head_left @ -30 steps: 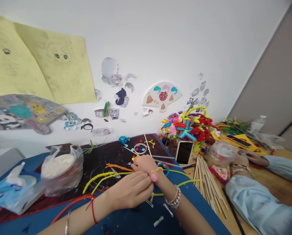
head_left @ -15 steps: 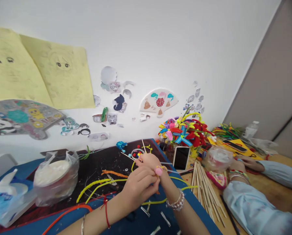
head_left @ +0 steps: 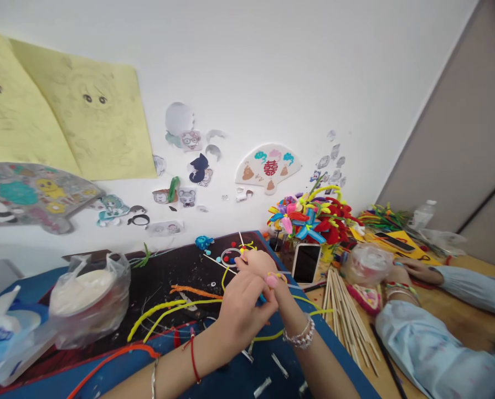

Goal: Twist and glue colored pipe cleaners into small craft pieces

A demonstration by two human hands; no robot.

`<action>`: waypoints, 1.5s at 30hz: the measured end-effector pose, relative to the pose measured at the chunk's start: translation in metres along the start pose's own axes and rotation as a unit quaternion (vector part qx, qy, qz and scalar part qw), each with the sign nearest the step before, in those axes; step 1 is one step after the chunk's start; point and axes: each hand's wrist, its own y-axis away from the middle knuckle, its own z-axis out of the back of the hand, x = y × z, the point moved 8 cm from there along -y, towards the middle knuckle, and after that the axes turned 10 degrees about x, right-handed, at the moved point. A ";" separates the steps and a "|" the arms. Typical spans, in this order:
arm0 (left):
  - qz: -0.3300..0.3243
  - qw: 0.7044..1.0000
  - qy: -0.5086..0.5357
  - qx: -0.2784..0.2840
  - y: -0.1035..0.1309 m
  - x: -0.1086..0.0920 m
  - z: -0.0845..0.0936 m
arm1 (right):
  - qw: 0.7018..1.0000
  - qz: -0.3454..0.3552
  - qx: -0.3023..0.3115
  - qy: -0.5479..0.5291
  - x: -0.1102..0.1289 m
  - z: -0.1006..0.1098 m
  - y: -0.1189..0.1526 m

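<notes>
My left hand (head_left: 245,313) is bent across my right wrist, its thumb and fingers closed in a pinch at the pipe-cleaner bracelet (head_left: 271,281), which has a pink piece and a yellow band. My right hand (head_left: 258,261) reaches forward, palm turned down; its fingers are mostly hidden. Beyond its fingertips lies a clear round dish (head_left: 231,257) with small red and blue pompoms. Around my left hand lie yellow pipe cleaners (head_left: 164,318), an orange pipe cleaner (head_left: 195,291) and scissors (head_left: 188,300) on the dark mat (head_left: 156,285).
On the left stand a bagged bowl (head_left: 90,299) and a tissue pack (head_left: 10,338). To the right are a pipe-cleaner bouquet (head_left: 309,219), a phone (head_left: 307,263), wooden sticks (head_left: 345,316) and another person's sleeved arms (head_left: 422,343). A wall (head_left: 231,66) rises behind.
My left hand has shifted slightly right over my right wrist, its fingers curling more tightly beside the pink piece. My right hand stays extended, a little higher in view. The camera has turned slightly.
</notes>
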 end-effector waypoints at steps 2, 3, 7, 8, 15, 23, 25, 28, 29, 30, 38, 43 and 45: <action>0.017 1.000 0.001 0.016 0.001 0.005 -0.003 | 1.000 -0.008 -0.007 0.001 -0.003 0.002 0.000; 0.023 0.999 0.003 0.029 0.001 0.007 -0.005 | 1.000 -0.010 -0.010 0.001 -0.004 0.004 0.001; 0.037 0.994 -0.003 0.098 0.004 0.015 -0.009 | 1.000 -0.012 -0.015 0.004 -0.006 0.008 0.002; 0.038 0.993 -0.009 0.114 0.003 0.016 -0.009 | 1.000 -0.011 -0.012 0.004 -0.007 0.008 0.002; -0.037 0.968 -0.167 0.184 -0.001 0.001 -0.012 | 1.000 -0.005 -0.010 0.005 -0.005 0.005 0.002; -0.050 0.946 -0.263 0.183 -0.001 -0.005 -0.022 | 0.996 -0.043 -0.072 0.025 -0.008 0.013 0.004; -0.036 0.950 -0.246 0.190 -0.002 -0.002 -0.023 | 0.992 -0.060 -0.103 0.030 -0.011 0.018 0.006; -0.027 0.958 -0.207 0.197 -0.001 0.000 -0.026 | 0.987 -0.066 -0.144 0.032 -0.012 0.026 0.011; -0.023 0.960 -0.198 0.194 -0.001 0.000 -0.027 | 0.985 -0.066 -0.156 0.031 -0.012 0.029 0.013; -0.017 0.963 -0.192 0.187 0.000 0.000 -0.027 | 0.983 -0.068 -0.169 0.030 -0.012 0.031 0.015; -0.005 0.975 -0.173 0.139 0.000 -0.002 -0.035 | 0.939 -0.105 -0.327 -0.001 -0.024 0.055 0.037; -0.011 0.973 -0.182 0.143 -0.005 0.001 -0.042 | 0.919 -0.130 -0.369 -0.047 -0.035 0.062 0.047; -0.010 0.972 -0.185 0.148 -0.005 0.004 -0.042 | 0.927 -0.132 -0.342 -0.074 -0.036 0.061 0.045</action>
